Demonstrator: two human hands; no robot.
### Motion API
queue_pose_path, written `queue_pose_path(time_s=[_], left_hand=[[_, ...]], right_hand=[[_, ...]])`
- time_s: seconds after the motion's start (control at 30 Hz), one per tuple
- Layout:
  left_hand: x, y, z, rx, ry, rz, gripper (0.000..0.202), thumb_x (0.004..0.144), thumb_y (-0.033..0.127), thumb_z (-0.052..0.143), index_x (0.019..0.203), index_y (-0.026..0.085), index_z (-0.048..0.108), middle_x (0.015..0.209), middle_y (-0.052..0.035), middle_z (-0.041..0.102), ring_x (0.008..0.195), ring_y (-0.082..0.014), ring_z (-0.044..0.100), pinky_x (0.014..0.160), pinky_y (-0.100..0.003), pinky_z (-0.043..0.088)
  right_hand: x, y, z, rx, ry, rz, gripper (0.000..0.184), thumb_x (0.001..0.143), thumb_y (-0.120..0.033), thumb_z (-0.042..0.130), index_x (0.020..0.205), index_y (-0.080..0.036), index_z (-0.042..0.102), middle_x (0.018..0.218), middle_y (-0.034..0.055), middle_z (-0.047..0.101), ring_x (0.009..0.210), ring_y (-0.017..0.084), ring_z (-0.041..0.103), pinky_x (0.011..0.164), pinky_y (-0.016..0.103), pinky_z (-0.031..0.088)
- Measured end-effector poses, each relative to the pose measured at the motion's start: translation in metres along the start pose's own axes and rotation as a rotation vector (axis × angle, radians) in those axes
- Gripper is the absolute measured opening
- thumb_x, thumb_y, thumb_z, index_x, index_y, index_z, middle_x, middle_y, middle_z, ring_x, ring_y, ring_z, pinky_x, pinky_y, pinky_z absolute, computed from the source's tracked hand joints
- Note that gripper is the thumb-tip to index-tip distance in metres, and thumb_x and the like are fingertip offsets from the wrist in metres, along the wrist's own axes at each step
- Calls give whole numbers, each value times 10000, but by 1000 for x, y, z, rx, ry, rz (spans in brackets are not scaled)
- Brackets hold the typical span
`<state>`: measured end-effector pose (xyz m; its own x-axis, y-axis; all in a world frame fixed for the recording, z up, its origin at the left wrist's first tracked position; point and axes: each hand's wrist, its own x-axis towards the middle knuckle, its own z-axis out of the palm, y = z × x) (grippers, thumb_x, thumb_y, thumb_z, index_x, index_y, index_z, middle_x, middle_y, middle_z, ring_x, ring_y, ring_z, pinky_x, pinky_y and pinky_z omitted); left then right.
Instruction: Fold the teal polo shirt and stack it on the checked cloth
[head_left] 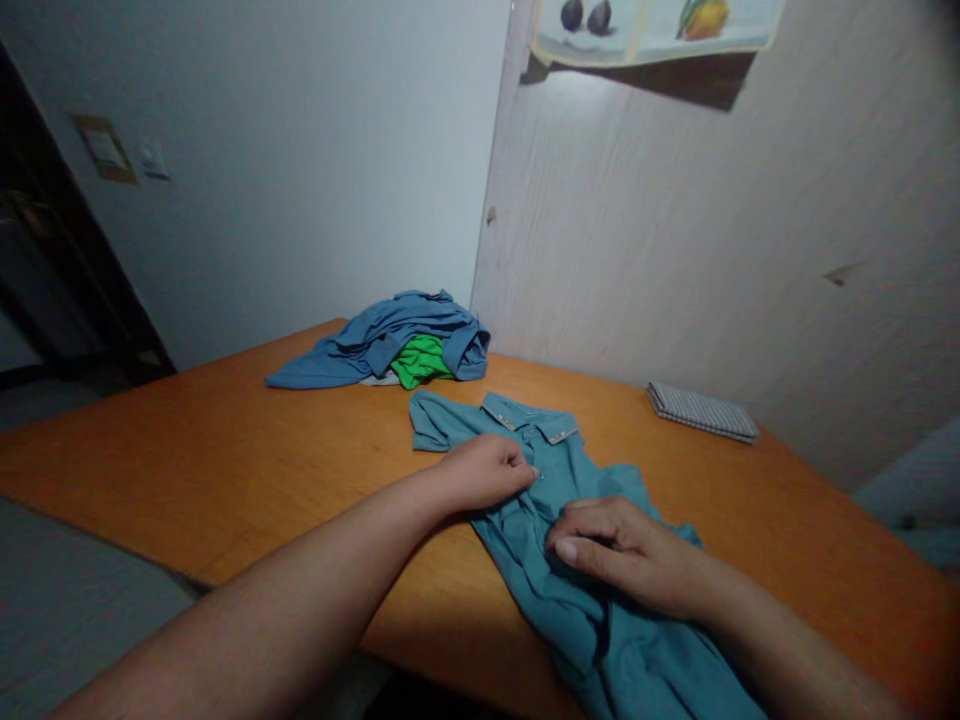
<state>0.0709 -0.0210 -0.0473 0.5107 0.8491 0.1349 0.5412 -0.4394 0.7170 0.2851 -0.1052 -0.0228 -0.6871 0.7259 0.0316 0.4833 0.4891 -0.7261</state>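
The left hand [491, 472] has fingers pinched on the front of a teal collared shirt [536, 570]; the right hand [619, 550] rests curled on it, grip unclear. The shirt lies on an orange worktop [225, 450]; beyond, a blue garment [375, 335] bunches around green cloth [421, 360].

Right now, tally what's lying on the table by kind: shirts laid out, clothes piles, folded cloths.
Teal shirt, laid out: 1
Clothes pile: 1 (pieces overlap, not counted singly)
Folded cloth: 1
Total: 3
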Motion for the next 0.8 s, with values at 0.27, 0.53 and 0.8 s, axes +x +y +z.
queue_pose_path(time_s=[0.27, 0.53, 0.8], left_hand=[[3, -2, 17, -311, -41, -72, 199, 704, 341, 665, 739, 145, 666, 616, 30, 543, 549, -98, 438, 477, -196, 267], [-4, 13, 11, -429, -50, 5, 93, 685, 217, 615, 746, 149, 632, 616, 43, 528, 561, -89, 440, 487, -187, 299], [-7, 18, 12, -457, -98, 48, 76, 684, 180, 594, 732, 145, 642, 638, 35, 555, 597, -94, 465, 531, -188, 339]], right_hand=[[5, 0, 9, 100, 22, 60, 350, 984, -409, 487, 726, -197, 590, 655, -24, 476, 637, 128, 440, 578, 257, 341], [13, 30, 12, 212, 603, 201, 279, 904, -472, 595, 936, -196, 627, 670, -33, 503, 587, 122, 433, 528, 247, 348], [15, 29, 12, 274, 533, 258, 299, 841, -470, 664, 785, -191, 576, 602, -55, 473, 544, 103, 404, 500, 233, 302]])
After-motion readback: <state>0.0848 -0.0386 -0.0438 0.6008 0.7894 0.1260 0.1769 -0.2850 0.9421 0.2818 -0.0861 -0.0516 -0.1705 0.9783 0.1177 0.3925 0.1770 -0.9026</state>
